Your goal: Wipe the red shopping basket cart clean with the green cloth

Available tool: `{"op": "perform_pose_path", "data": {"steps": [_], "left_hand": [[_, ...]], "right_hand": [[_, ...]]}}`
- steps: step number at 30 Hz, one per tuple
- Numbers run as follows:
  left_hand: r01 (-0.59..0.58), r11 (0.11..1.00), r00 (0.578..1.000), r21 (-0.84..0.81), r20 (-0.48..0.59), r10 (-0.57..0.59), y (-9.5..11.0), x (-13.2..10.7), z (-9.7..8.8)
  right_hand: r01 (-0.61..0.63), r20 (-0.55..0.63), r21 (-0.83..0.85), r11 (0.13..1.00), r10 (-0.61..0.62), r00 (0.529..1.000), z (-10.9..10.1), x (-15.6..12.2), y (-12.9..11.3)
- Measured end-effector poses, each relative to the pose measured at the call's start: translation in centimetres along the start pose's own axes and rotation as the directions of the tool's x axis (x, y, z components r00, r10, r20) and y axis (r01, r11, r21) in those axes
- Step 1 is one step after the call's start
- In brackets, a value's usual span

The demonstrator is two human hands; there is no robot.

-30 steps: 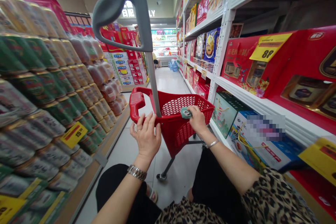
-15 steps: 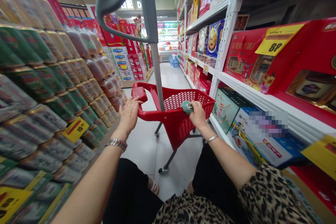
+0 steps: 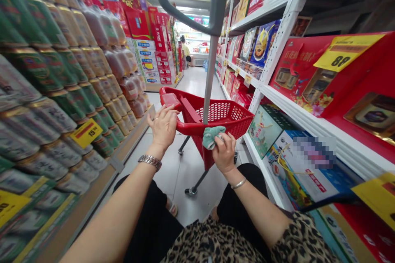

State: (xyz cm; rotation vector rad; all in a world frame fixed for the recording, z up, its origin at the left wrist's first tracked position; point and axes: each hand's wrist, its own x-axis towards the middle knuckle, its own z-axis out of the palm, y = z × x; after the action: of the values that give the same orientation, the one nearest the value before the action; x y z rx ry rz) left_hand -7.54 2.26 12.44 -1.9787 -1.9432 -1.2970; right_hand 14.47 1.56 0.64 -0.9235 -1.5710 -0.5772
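Observation:
A red plastic rolling shopping basket (image 3: 226, 119) stands tilted before me, with a grey pole (image 3: 210, 74) rising to a grey handle (image 3: 217, 4) cut off by the top edge. My left hand (image 3: 163, 128) lies over its left corner, fingers bent across the rim and thumb hidden. A crumpled green cloth (image 3: 212, 134) is pinched in my right hand (image 3: 224, 151), against the basket's near side just below the pole's foot. Castors on grey legs (image 3: 202, 178) touch the floor.
Stacked drink cans (image 3: 64, 111) line the left side. On the right, white shelving (image 3: 333, 123) holds red gift boxes (image 3: 296, 65) and blue-and-white cartons (image 3: 308, 168). Tiled floor (image 3: 197, 80) runs ahead past piled cartons (image 3: 149, 63) to a person (image 3: 187, 51) far down the aisle.
My right hand has carried the cloth left and down along the rim, to below the pole. The pole and handle have swung right in view. My left hand stays at the corner.

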Motion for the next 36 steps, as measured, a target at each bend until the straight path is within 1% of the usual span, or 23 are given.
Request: {"op": "perform_pose_path", "data": {"steps": [4, 7, 9, 12, 14, 18, 20, 22, 25, 29, 33, 36], "left_hand": [[0.004, 1.0, 1.0, -0.007, -0.006, -0.004, 0.3, -0.3, 0.3], [0.011, 1.0, 1.0, -0.006, -0.006, -0.011, 0.3, -0.3, 0.3], [0.01, 1.0, 1.0, -0.008, -0.007, -0.01, 0.3, -0.3, 0.3], [0.014, 1.0, 1.0, -0.009, 0.002, -0.014, 0.3, -0.2, 0.2], [0.023, 1.0, 1.0, -0.005, 0.009, -0.023, 0.4, -0.2, 0.1], [0.029, 1.0, 0.999, 0.009, 0.021, -0.029, 0.4, 0.0, 0.0], [0.027, 1.0, 0.999, 0.013, 0.021, -0.027, 0.4, 0.0, 0.0], [0.024, 1.0, 1.0, 0.012, 0.016, -0.024, 0.3, 0.0, 0.1], [0.023, 1.0, 1.0, 0.007, 0.011, -0.023, 0.3, -0.1, 0.0], [0.029, 1.0, 0.999, 0.001, 0.013, -0.029, 0.4, -0.3, 0.0], [0.029, 1.0, 0.999, -0.001, 0.015, -0.029, 0.5, -0.4, 0.0], [0.025, 1.0, 1.0, -0.01, 0.009, -0.024, 0.5, -0.5, 0.0]], "right_hand": [[0.122, 0.088, -0.05, 0.991, -0.117, 0.989, -0.3, -2.8, 0.6], [0.216, 0.162, -0.041, 0.975, -0.207, 0.965, -0.7, -4.6, 1.3], [0.258, 0.197, -0.026, 0.966, -0.248, 0.949, -0.8, -5.7, 1.7], [0.286, 0.25, -0.008, 0.958, -0.275, 0.928, -0.5, -7.8, 2.2], [0.295, 0.306, -0.004, 0.955, -0.28, 0.91, -0.1, -9.5, 2.5], [0.307, 0.438, 0.002, 0.952, -0.276, 0.855, 0.7, -13.0, 3.0], [0.309, 0.469, 0.013, 0.951, -0.279, 0.838, 1.0, -14.3, 3.2], [0.306, 0.483, 0.021, 0.952, -0.277, 0.831, 1.2, -15.1, 3.4], [0.297, 0.493, 0.024, 0.955, -0.269, 0.827, 1.4, -15.3, 3.5], [0.275, 0.497, 0.002, 0.961, -0.24, 0.834, 1.0, -14.0, 3.4], [0.175, 0.492, -0.031, 0.984, -0.138, 0.86, -0.1, -11.1, 3.2], [0.108, 0.438, -0.011, 0.994, -0.092, 0.894, -0.9, -8.3, 2.8]]}}
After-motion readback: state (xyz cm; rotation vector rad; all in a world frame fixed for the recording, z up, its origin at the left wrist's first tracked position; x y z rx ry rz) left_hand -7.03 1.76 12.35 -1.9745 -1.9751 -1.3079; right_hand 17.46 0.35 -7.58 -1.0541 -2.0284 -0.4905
